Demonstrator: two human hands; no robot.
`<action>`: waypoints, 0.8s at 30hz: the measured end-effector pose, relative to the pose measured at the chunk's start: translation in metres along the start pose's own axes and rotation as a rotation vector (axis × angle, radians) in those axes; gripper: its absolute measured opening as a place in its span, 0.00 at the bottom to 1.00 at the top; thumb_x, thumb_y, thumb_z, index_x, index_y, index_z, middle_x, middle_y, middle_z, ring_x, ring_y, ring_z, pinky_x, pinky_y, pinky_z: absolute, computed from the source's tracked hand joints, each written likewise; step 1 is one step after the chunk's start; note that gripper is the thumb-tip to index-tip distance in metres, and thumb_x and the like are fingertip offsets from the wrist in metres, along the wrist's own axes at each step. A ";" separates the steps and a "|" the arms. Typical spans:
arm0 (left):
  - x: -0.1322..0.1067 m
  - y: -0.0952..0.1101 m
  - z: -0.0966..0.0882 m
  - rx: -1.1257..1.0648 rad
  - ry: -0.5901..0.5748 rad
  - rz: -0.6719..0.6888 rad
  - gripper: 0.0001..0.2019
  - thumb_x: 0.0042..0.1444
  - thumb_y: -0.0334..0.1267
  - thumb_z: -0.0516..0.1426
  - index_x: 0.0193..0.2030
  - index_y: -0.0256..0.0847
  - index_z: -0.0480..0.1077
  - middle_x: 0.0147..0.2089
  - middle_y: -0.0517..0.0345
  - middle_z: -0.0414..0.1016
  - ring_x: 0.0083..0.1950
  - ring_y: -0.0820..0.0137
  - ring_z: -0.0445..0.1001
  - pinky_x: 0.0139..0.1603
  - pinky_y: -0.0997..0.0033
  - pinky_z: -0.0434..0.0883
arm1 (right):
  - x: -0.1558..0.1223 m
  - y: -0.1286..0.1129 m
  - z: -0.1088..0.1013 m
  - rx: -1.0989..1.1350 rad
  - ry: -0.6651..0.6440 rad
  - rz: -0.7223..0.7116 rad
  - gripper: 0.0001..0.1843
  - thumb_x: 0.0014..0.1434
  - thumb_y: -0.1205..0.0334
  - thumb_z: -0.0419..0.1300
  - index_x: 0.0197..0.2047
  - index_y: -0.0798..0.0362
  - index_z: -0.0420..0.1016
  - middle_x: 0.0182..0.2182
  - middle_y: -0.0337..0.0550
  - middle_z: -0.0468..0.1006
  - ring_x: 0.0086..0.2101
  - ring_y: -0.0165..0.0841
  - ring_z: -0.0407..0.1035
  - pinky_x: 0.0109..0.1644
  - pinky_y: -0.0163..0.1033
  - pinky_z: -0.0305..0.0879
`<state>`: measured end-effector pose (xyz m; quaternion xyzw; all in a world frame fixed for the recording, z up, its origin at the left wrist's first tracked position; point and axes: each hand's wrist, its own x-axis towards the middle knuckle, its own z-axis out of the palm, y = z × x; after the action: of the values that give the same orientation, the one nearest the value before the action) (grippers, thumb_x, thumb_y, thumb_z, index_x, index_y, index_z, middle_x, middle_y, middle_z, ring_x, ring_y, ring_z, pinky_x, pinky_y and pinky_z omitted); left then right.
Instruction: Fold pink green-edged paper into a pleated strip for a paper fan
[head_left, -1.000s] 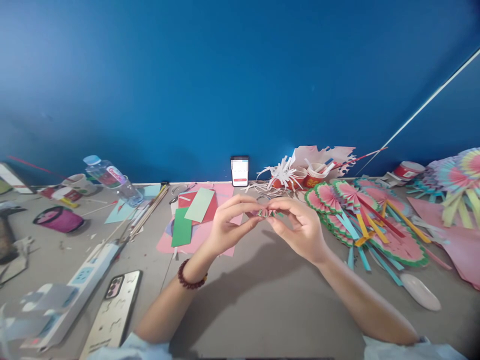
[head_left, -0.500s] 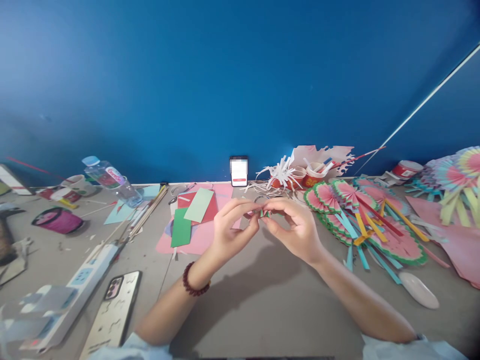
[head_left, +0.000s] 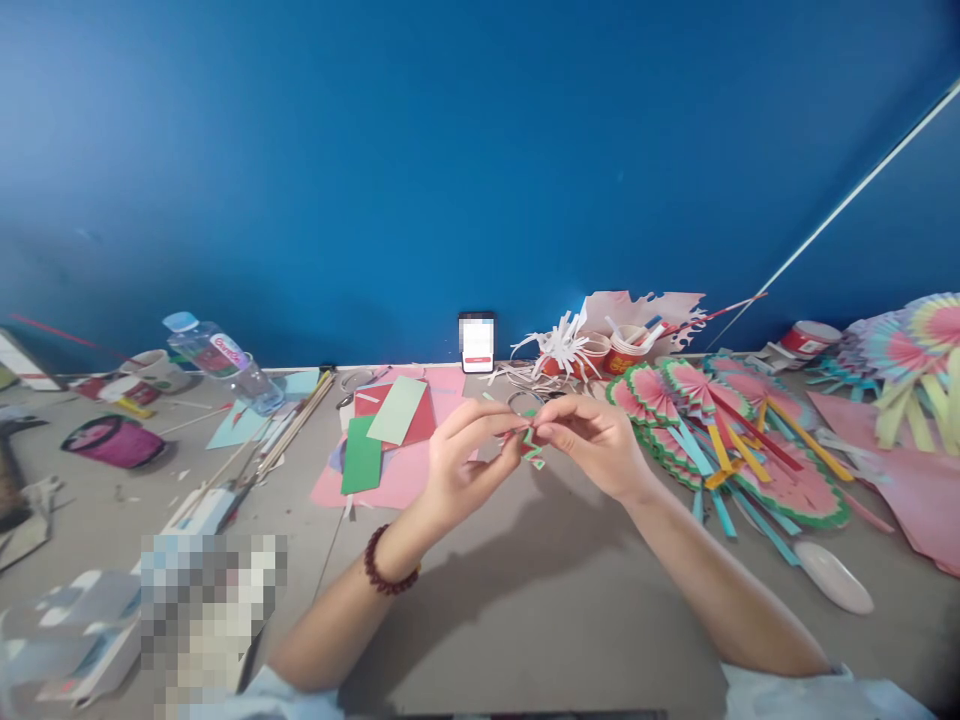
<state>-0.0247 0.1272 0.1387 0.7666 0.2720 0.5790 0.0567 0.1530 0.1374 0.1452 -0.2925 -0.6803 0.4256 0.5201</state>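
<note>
Over the middle of the grey table, my left hand (head_left: 474,447) and my right hand (head_left: 596,442) meet fingertip to fingertip. Between them is a small pleated paper piece (head_left: 532,444), pink with a green zigzag edge. Each hand pinches it with thumb and forefinger. Most of its pink part is hidden behind my fingers, while the green pleats hang below them. A brown bead bracelet circles my left wrist. Left of my left hand lie a light green paper card (head_left: 398,411), a green card (head_left: 361,455) and a red card (head_left: 418,428) on pink paper.
Several watermelon-patterned paper fans (head_left: 795,485) with coloured strips lie at right, beside a white oval object (head_left: 834,577). A phone (head_left: 478,342) stands against the blue wall near paper cups (head_left: 628,352). At left are a plastic bottle (head_left: 225,355), wooden sticks (head_left: 296,425) and a power strip (head_left: 112,640).
The green zigzag pleats have come lower and show more plainly below my fingers. My right hand has shifted slightly, and both hands keep their pinch.
</note>
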 end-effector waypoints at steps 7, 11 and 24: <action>0.001 0.002 0.003 0.000 -0.004 0.062 0.09 0.56 0.26 0.58 0.42 0.40 0.72 0.36 0.57 0.76 0.35 0.73 0.74 0.35 0.74 0.73 | 0.005 0.004 0.000 0.034 -0.006 -0.048 0.13 0.51 0.53 0.68 0.30 0.52 0.72 0.26 0.38 0.76 0.28 0.29 0.73 0.32 0.34 0.73; 0.002 0.005 0.004 -0.003 -0.012 0.064 0.07 0.58 0.28 0.57 0.42 0.41 0.72 0.36 0.57 0.76 0.35 0.73 0.74 0.35 0.74 0.73 | 0.005 0.006 0.002 0.048 0.017 -0.068 0.15 0.51 0.52 0.68 0.29 0.51 0.70 0.26 0.38 0.74 0.27 0.30 0.72 0.29 0.35 0.73; 0.000 0.004 0.003 -0.038 -0.038 0.054 0.10 0.61 0.27 0.54 0.46 0.42 0.72 0.40 0.53 0.76 0.40 0.71 0.75 0.38 0.72 0.75 | 0.001 0.005 0.003 -0.139 0.075 -0.229 0.08 0.56 0.57 0.65 0.38 0.48 0.76 0.33 0.42 0.77 0.34 0.33 0.74 0.37 0.38 0.74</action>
<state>-0.0208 0.1245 0.1392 0.7832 0.2390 0.5708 0.0606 0.1501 0.1392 0.1411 -0.2641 -0.7170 0.3041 0.5689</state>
